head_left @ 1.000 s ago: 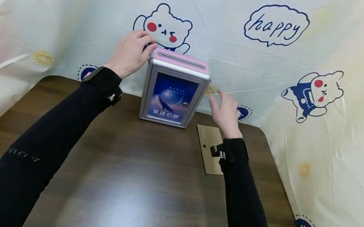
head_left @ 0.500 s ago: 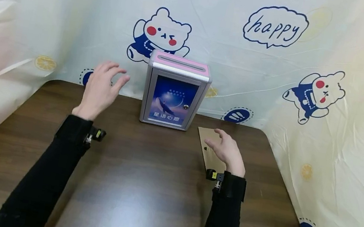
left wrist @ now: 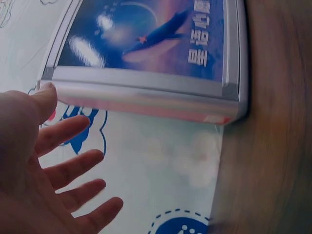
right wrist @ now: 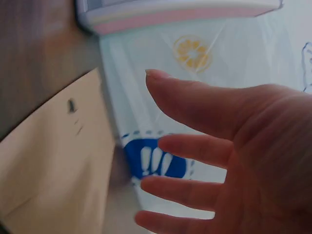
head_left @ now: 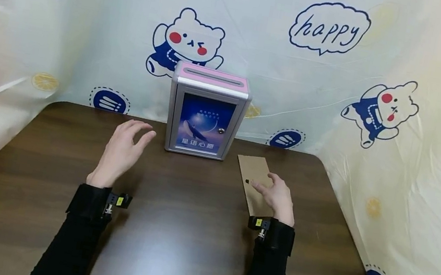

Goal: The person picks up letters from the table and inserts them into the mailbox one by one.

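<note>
A box (head_left: 205,123) stands upright at the back of the table, with a silver frame, a pink top with a long slot, and a blue whale picture on its front door. To its right lies a flat brown paper envelope (head_left: 253,172) with a small dark mark. My left hand (head_left: 119,152) is held left of the box, fingers relaxed and apart from it; the left wrist view shows the spread fingers (left wrist: 73,168) bare. My right hand (head_left: 278,196) hovers over the envelope's right side, covering part of it, with nothing between thumb and fingers in the right wrist view.
The brown wooden table (head_left: 179,228) ends at a patterned cloth (head_left: 265,28) that hangs behind and along both sides. A small round lock (head_left: 221,131) sits on the box's door. Cameras are strapped to both wrists.
My left hand has come away from the box's top left corner and moved down toward me. My right hand has drawn back from beside the box to over the envelope. The box stays put.
</note>
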{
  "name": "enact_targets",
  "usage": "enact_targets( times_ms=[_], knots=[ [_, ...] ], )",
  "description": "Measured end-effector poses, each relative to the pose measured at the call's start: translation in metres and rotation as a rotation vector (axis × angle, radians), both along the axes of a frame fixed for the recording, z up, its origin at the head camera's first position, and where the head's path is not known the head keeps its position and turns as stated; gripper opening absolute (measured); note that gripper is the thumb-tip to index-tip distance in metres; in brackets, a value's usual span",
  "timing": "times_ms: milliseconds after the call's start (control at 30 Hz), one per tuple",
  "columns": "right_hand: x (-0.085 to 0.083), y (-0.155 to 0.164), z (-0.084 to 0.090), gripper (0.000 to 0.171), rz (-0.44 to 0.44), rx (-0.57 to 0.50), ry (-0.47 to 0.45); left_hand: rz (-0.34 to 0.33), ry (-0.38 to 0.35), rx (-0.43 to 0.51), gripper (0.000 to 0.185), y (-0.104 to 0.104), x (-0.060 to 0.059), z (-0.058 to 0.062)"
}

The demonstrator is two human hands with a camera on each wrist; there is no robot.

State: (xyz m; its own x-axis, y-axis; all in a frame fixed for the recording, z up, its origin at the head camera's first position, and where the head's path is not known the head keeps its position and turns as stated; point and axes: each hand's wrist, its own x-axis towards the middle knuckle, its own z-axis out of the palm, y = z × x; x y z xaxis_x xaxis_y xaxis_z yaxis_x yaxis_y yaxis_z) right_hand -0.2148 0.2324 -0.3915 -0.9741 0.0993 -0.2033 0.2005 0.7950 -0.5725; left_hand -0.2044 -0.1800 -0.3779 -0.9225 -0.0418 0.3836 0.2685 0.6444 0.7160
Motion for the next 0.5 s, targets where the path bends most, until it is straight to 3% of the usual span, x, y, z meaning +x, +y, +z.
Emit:
enact_targets(
  times_ms=[267, 500],
  knots=[
    [-0.001, 0.015, -0.015, 0.084, -0.105, 0.045, -0.170, -0.049, -0.050, 0.045, 0.046, 0.000, 0.003, -0.001],
    [-0.007, 0.008, -0.027, 0.095, -0.127, 0.111, -0.194, -0.038, -0.070, 0.078, 0.047, -0.008, 0.000, -0.002]
  ],
)
